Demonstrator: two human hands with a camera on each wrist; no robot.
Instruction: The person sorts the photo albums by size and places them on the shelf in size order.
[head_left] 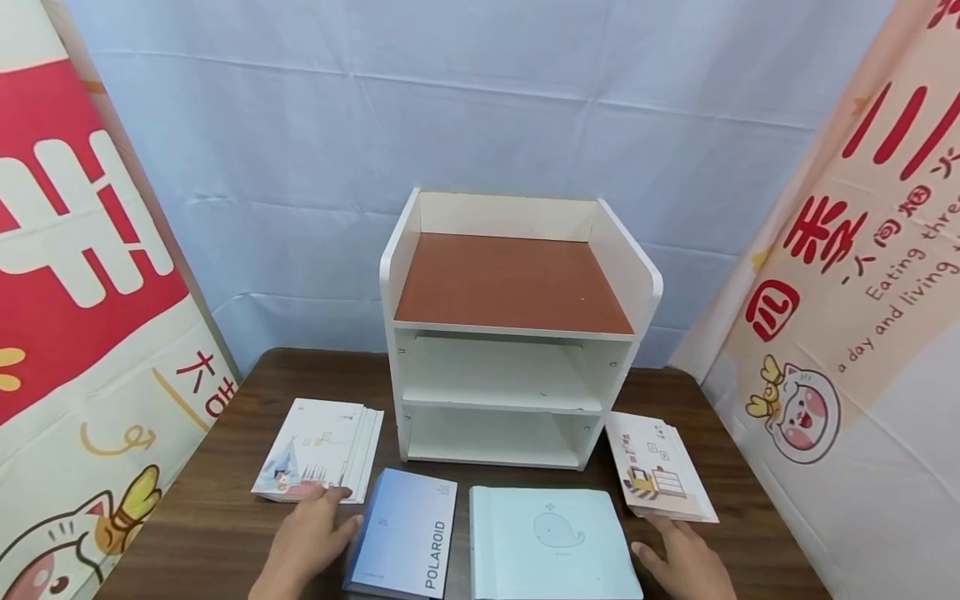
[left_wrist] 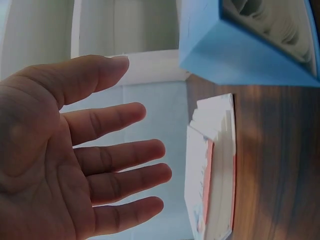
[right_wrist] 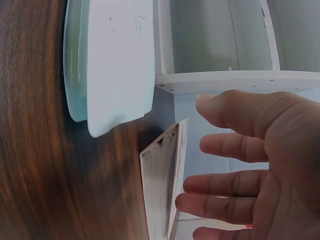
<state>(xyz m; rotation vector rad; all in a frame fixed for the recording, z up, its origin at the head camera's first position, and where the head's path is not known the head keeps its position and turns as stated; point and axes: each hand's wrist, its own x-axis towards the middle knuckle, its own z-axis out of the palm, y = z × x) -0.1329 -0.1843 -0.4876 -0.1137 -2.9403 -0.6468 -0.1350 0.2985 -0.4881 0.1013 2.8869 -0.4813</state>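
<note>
My left hand (head_left: 306, 537) has its fingers extended near the front edge of a stack of illustrated white booklets (head_left: 318, 442). In the left wrist view the palm and spread fingers hold nothing. Just right of that hand lies a blue album (head_left: 405, 533) marked POLAROID. My right hand (head_left: 686, 560), fingers also stretched out and holding nothing, is by the near edge of a second booklet stack (head_left: 660, 467). Left of it lies a pale mint album (head_left: 555, 537) with a whale drawing on its cover. The right wrist view shows this album's edge (right_wrist: 120, 65) with the thumb and fingers spread.
A white desk shelf (head_left: 517, 392) with a brown top board and two compartments stands at the back middle of the dark wooden table (head_left: 202, 517). A pale blue cloth (head_left: 315, 167) hangs behind it. Printed fabric hangs on both sides.
</note>
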